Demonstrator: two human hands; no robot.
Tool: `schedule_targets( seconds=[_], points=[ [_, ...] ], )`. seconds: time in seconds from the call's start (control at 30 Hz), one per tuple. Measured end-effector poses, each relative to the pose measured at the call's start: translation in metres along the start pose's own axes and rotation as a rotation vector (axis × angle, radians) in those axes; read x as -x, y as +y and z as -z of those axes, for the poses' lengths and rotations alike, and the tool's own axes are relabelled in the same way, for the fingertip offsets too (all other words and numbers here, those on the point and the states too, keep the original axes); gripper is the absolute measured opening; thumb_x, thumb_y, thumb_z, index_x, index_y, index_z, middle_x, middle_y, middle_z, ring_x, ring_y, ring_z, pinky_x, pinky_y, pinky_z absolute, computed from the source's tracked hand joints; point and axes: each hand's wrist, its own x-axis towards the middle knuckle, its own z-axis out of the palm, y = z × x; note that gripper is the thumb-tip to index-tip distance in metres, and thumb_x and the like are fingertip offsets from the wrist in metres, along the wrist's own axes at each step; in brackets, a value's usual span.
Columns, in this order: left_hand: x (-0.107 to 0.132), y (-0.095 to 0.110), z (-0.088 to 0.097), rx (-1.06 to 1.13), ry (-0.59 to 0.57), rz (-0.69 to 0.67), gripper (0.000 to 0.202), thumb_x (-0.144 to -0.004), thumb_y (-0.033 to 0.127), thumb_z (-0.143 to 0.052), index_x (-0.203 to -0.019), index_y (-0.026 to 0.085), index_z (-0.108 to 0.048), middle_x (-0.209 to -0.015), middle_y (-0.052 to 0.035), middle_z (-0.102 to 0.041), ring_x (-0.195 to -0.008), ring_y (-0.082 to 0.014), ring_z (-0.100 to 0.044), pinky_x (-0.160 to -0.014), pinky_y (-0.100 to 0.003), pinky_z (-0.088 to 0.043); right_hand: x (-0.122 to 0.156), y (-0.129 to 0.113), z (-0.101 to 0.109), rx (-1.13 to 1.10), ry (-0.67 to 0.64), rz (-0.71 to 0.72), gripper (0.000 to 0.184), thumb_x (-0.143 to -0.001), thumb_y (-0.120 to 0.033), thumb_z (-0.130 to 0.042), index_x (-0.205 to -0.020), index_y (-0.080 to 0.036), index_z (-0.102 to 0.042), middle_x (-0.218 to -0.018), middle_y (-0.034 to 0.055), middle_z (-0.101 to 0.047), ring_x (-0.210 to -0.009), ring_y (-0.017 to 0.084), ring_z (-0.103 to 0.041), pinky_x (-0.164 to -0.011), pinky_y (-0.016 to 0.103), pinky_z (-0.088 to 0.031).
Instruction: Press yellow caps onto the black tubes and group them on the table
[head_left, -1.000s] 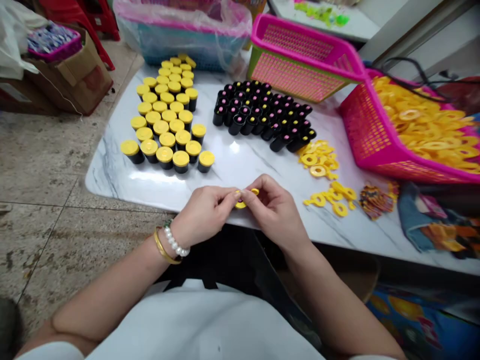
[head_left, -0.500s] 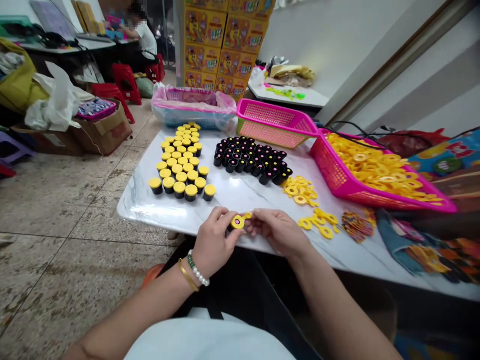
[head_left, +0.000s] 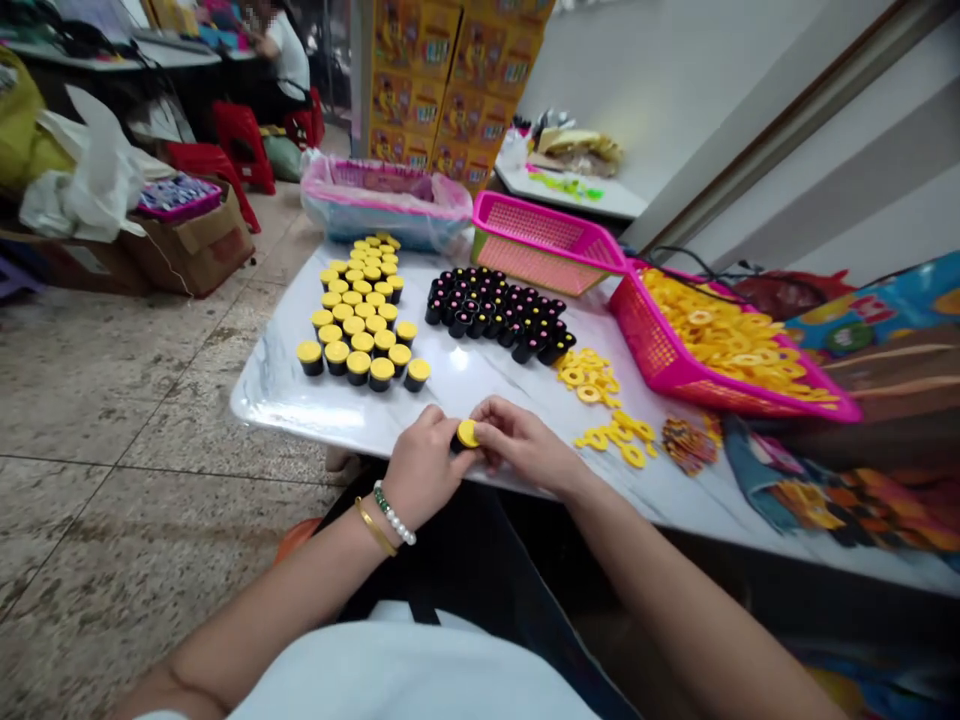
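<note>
Yellow-lidded black pot (head_left: 466, 434): held at the surface's (head_left: 472, 378) near edge.
Hands: pot clasped by the closed left hand (head_left: 427, 462) — pinched by the right hand's (head_left: 521, 446) curled fingers.
Capped pots (head_left: 361, 341): grouped left.

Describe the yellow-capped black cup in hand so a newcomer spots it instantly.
Start at the near edge of the white marble-patterned table, where the left hand and right hand come together. Between them is the yellow-capped black cup. Similar cups stand grouped farther left; only this one is held.
</note>
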Motion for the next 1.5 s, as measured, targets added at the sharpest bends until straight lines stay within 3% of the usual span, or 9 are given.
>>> schedule_targets(
  seconds=[0.13, 0.3, 0.43, 0.53, 0.77, 0.97, 1.17, 1.33, 1.5],
  points=[
    [0.000, -0.004, 0.003, -0.009, -0.014, 0.004, 0.007, -0.079, 0.016, -0.067, -0.086, 0.017, -0.067, -0.076, 0.0006, -0.050, -0.071, -0.0150, -0.053, -0.069, -0.027, -0.047, 0.011, 0.003, -0.002, 0.097, 0.048, 0.111, 0.040, -0.076, -0.044, -0.071, -0.104, -0.020, -0.055, -0.081, -0.0015, -0.057, -0.064, 0.011, -0.055, -0.056, 0.025, -0.050],
    [0.010, -0.012, -0.002, 0.108, 0.112, -0.085, 0.041, -0.081, 0.011, -0.061, -0.121, 0.017, -0.058, -0.088, -0.0020, -0.057, -0.072, -0.0140, -0.056, -0.073, -0.028, -0.051, 0.017, 0.001, -0.012, 0.439, 0.248, 0.131, 0.021, -0.082, -0.033, -0.064, -0.098, -0.022, -0.057, -0.073, -0.0036, -0.056, -0.060, 0.011, -0.052, -0.055, 0.023, -0.044],
    [0.018, -0.017, -0.012, 0.024, 0.165, -0.177, 0.030, -0.089, 0.013, -0.047, -0.117, 0.016, -0.059, -0.088, -0.0048, -0.057, -0.076, -0.0166, -0.059, -0.070, -0.028, -0.053, 0.020, 0.002, -0.024, 0.527, 0.388, 0.149, 0.013, -0.082, -0.030, -0.062, -0.087, -0.022, -0.054, -0.067, -0.0042, -0.055, -0.058, 0.011, -0.052, -0.055, 0.023, -0.043],
    [0.020, -0.016, -0.016, 0.009, 0.165, -0.181, 0.027, -0.088, 0.015, -0.049, -0.112, 0.016, -0.060, -0.086, -0.0048, -0.057, -0.076, -0.0173, -0.059, -0.069, -0.029, -0.055, 0.018, 0.003, -0.022, 0.552, 0.385, 0.141, 0.014, -0.080, -0.032, -0.062, -0.084, -0.022, -0.053, -0.065, -0.0047, -0.055, -0.057, 0.012, -0.052, -0.054, 0.024, -0.042],
    [0.023, -0.014, -0.016, 0.068, 0.247, -0.196, 0.030, -0.090, 0.024, -0.053, -0.118, 0.013, -0.057, -0.092, -0.0076, -0.059, -0.067, -0.0146, -0.057, -0.068, -0.030, -0.055, -0.055, -0.008, 0.005, 0.646, 0.527, 0.123, 0.017, -0.074, -0.032, -0.063, -0.083, -0.021, -0.053, -0.063, -0.0036, -0.059, -0.058, 0.015, -0.055, -0.058, 0.026, -0.041],
    [0.016, -0.011, -0.007, 0.106, 0.153, -0.114, 0.025, -0.089, 0.021, -0.053, -0.113, 0.015, -0.060, -0.089, -0.0069, -0.060, -0.067, -0.0148, -0.057, -0.067, -0.030, -0.053, -0.120, -0.021, -0.005, 0.617, 0.396, 0.217, 0.028, -0.070, -0.017, -0.062, -0.098, -0.018, -0.064, -0.070, -0.0032, -0.065, -0.062, 0.012, -0.057, -0.062, 0.023, -0.042],
    [-0.005, -0.006, 0.015, 0.158, -0.016, 0.026, 0.034, -0.084, 0.033, -0.062, -0.111, 0.014, -0.063, -0.085, -0.0046, -0.060, -0.059, -0.0134, -0.055, -0.060, -0.030, -0.051, -0.143, -0.030, -0.011, 0.670, 0.319, 0.261, 0.005, -0.070, -0.018, -0.065, -0.075, -0.017, -0.065, -0.068, -0.0015, -0.064, -0.066, 0.014, -0.055, -0.061, 0.023, -0.038],
    [-0.030, -0.022, 0.030, 0.068, 0.079, 0.037, 0.043, -0.084, 0.035, -0.061, -0.120, 0.011, -0.060, -0.093, -0.0079, -0.061, -0.063, -0.0143, -0.056, -0.065, -0.032, -0.051, -0.162, -0.037, -0.013, 0.683, 0.333, 0.259, 0.005, -0.068, -0.020, -0.069, -0.071, -0.017, -0.065, -0.066, -0.0005, -0.064, -0.067, 0.015, -0.055, -0.061, 0.023, -0.036],
    [-0.040, -0.032, 0.034, 0.144, 0.065, 0.077, 0.040, -0.086, 0.035, -0.058, -0.119, 0.012, -0.061, -0.096, -0.0076, -0.065, -0.058, -0.0108, -0.056, -0.059, -0.027, -0.050, -0.168, -0.042, -0.013, 0.632, 0.352, 0.254, 0.008, -0.066, -0.019, -0.072, -0.073, -0.016, -0.069, -0.065, -0.0004, -0.065, -0.066, 0.016, -0.057, -0.064, 0.024, -0.039]
  ],
)
